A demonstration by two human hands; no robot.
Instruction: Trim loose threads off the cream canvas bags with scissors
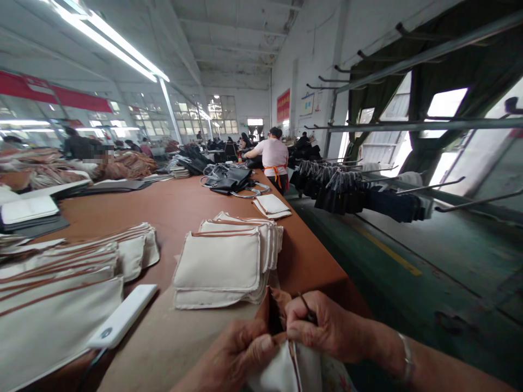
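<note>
Near the table's front edge, my left hand [241, 351] pinches the edge of a cream fabric piece [278, 375] with brown trim. My right hand [322, 326], a bracelet on its wrist, is closed beside it, gripping the brown edge of the same piece along with a small dark tool [309, 313] that pokes out between the fingers. Brown lining [267, 310] stands up behind the fingers. Just beyond my hands lies a stack of cream pouches [220, 261] with brown top edges.
More cream pouches [61, 294] and a white device [122, 316] with a cable lie left on the brown table [171, 207]. Black bags [229, 178] and a folded cream piece [272, 206] are farther back. A person [274, 155] stands beyond; racks [408, 128] are right.
</note>
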